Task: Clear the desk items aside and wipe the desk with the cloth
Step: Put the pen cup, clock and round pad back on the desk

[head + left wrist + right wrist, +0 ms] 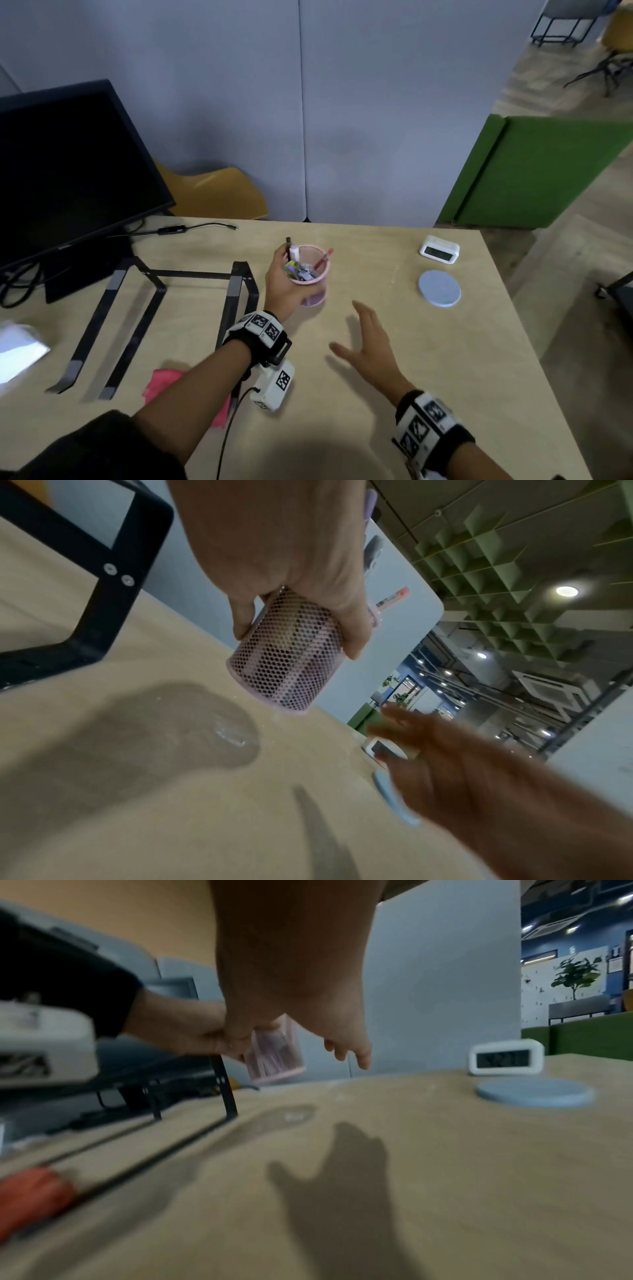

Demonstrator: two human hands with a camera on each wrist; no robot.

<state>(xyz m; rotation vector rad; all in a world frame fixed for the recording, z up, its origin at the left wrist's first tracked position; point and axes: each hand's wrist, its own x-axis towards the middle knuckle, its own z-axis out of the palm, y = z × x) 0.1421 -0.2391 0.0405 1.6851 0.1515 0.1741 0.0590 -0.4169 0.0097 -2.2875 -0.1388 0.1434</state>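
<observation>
My left hand (286,284) grips a pink mesh pen cup (313,274) full of pens and holds it a little above the wooden desk (428,359). In the left wrist view the cup (284,664) hangs tilted over its own shadow, fingers and thumb curled round its upper wall. My right hand (368,339) hovers over the desk's middle with its fingers spread and holds nothing. A pink cloth (164,382) lies near the front left, partly under my left forearm. A white digital clock (439,250) and a round blue coaster (439,288) sit at the far right.
A black laptop stand (154,308) lies left of the cup. A dark monitor (68,171) stands at the back left with cables (191,228) trailing behind it. Grey partition panels (308,102) rise behind the desk. The desk's right edge (513,325) drops to the floor.
</observation>
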